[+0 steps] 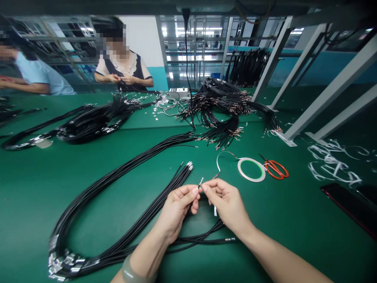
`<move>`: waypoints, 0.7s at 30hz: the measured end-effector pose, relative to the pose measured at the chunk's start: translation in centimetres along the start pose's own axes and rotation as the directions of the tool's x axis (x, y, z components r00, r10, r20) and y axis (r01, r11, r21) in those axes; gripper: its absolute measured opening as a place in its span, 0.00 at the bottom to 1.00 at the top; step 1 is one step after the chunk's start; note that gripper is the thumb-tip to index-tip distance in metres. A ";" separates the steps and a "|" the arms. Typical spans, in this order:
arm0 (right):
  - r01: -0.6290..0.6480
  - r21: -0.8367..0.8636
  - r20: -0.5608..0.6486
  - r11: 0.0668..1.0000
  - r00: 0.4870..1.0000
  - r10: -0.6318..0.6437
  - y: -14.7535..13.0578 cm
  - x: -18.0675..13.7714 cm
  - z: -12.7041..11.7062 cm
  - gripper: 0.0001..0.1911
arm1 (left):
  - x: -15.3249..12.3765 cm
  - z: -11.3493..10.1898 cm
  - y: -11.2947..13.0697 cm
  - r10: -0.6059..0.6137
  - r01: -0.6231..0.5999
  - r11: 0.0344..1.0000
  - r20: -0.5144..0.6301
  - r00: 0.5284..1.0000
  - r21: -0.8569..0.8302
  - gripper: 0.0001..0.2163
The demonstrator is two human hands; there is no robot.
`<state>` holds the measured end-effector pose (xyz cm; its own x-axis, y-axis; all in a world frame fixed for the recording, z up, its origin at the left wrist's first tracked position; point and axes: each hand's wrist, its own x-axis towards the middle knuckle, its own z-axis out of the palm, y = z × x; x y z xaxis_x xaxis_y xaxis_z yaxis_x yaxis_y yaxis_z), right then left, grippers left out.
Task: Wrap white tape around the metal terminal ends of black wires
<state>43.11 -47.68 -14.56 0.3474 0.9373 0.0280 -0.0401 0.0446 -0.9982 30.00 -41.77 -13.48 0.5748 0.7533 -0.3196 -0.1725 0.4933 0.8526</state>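
Between the fingertips of my left hand (182, 200) is the end of a black cable (200, 184), its pale tip pointing up. My right hand (225, 200) pinches at the same spot, its thumb and forefinger touching the cable end or a strip of tape there; which one is hidden. A thin strip of tape (218, 163) runs from behind my right hand toward a tape roll (240, 173) lying flat on the table. A looped bundle of black cables (97, 192) curves round to the left of my hands, with several loose cable ends passing beneath my wrists.
Orange-handled scissors (277, 169) lie against the roll. White backing scraps (332, 161) and a phone (349, 206) are at the right. Cable heaps (218, 98) and metal posts (312, 98) stand at the back. Two co-workers (126, 74) sit across the green table (294, 236).
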 end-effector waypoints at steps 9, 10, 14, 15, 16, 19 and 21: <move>-0.029 -0.034 -0.032 0.999 0.999 0.028 0.5 0.0 0.0 0.10 | 0.4 0.0 -0.5 0.078 -0.041 0.977 -0.166 0.983 0.211 0.11; -0.035 -0.035 -0.032 0.999 0.999 0.034 0.6 0.0 0.0 0.10 | 0.5 0.0 -0.5 0.087 -0.049 0.974 -0.163 0.983 0.223 0.11; -0.061 -0.008 -0.013 0.998 0.998 0.061 0.6 0.2 0.0 0.11 | 0.5 0.0 -0.7 0.093 -0.064 0.977 -0.135 0.986 0.205 0.11; -0.064 0.006 -0.006 0.998 0.998 0.064 0.5 0.3 0.0 0.11 | 0.5 0.0 -0.7 0.091 -0.064 0.979 -0.130 0.987 0.194 0.12; -0.065 0.018 -0.001 0.998 0.998 0.065 0.5 0.3 0.0 0.11 | 0.4 0.0 -0.7 0.087 -0.063 0.981 -0.125 0.988 0.183 0.12; -0.059 0.034 0.011 0.998 0.998 0.059 0.3 0.4 0.0 0.10 | 0.3 0.0 -0.6 0.063 -0.047 0.989 -0.116 0.991 0.138 0.12; -0.058 0.032 0.016 0.998 0.998 0.058 0.2 0.4 0.0 0.11 | 0.3 0.0 -0.5 0.040 -0.029 0.994 -0.109 0.993 0.102 0.12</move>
<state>43.23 -47.30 -14.70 0.3294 0.9437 -0.0290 -0.0899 0.0008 -0.9959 30.25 -41.83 -13.95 0.4767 0.8154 -0.3285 -0.1066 0.4246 0.8991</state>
